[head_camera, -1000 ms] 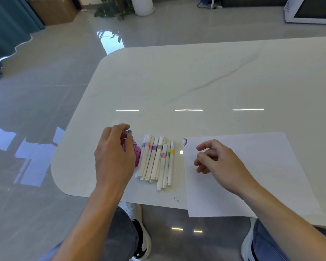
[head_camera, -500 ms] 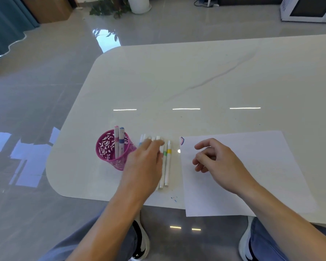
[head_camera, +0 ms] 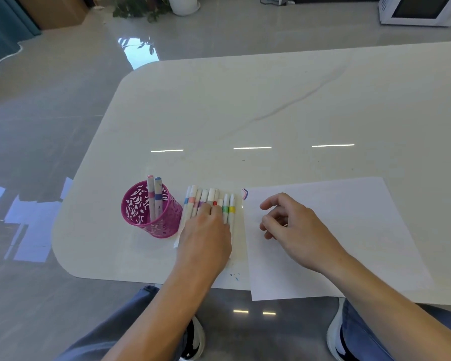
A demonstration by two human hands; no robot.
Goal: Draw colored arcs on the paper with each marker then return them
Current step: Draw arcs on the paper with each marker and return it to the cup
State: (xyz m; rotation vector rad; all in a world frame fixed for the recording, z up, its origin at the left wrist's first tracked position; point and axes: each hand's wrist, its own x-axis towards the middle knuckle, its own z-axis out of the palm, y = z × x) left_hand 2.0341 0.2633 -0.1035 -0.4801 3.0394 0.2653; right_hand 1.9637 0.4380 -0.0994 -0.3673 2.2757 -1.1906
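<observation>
Several white markers (head_camera: 205, 200) with coloured bands lie side by side on the table, left of a white sheet of paper (head_camera: 349, 230). My left hand (head_camera: 206, 235) rests on top of the row, fingertips on the middle markers; whether it grips one is hidden. My right hand (head_camera: 294, 230) lies on the paper's left part, fingers loosely curled and holding nothing. Small coloured arcs (head_camera: 244, 194) mark the paper's top left corner. A pink perforated pen cup (head_camera: 151, 209) stands left of the row with two markers (head_camera: 154, 196) upright inside.
The white marble table (head_camera: 271, 105) has a rounded near-left corner, and the paper overhangs its near edge. Small ink specks (head_camera: 235, 276) dot the table near that edge. My knees and shoes show below. A white appliance (head_camera: 422, 9) and a plant pot stand on the far floor.
My left hand left the pen cup, where two markers now stand, and moved right onto the row of markers. My right hand stayed on the paper.
</observation>
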